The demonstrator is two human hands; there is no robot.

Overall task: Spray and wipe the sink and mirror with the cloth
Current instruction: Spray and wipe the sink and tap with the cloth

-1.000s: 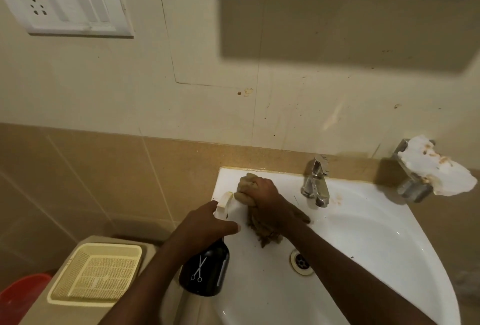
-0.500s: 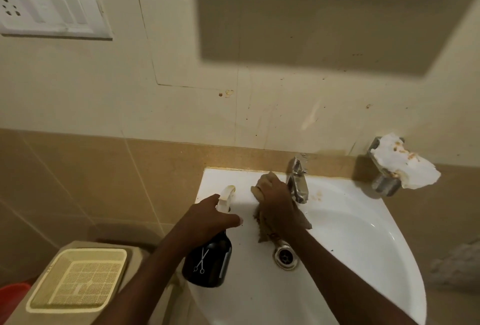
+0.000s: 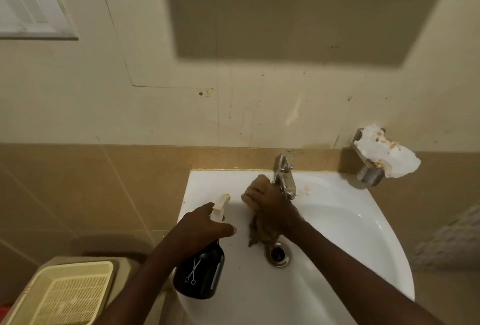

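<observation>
- Fingers of the right hand (image 3: 275,205) are clenched around a crumpled brown cloth (image 3: 257,231), pressed on the glossy white sink (image 3: 350,233) just beside the shiny metal tap (image 3: 284,179).
- The left hand (image 3: 202,228) grips the neck of a dark, rounded spray bottle (image 3: 198,272) with a cream nozzle, over the sink's left rim.
- The cloth's ragged tail hangs next to the metal drain (image 3: 278,254).
- A cream lattice basket (image 3: 62,296) sits lower left; a stained white lump (image 3: 387,154) rests on a wall holder.

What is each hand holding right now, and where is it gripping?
The left hand grips the spray bottle at its neck, below the trigger head. The right hand clutches the bunched cloth near its top, beside the tap.
</observation>
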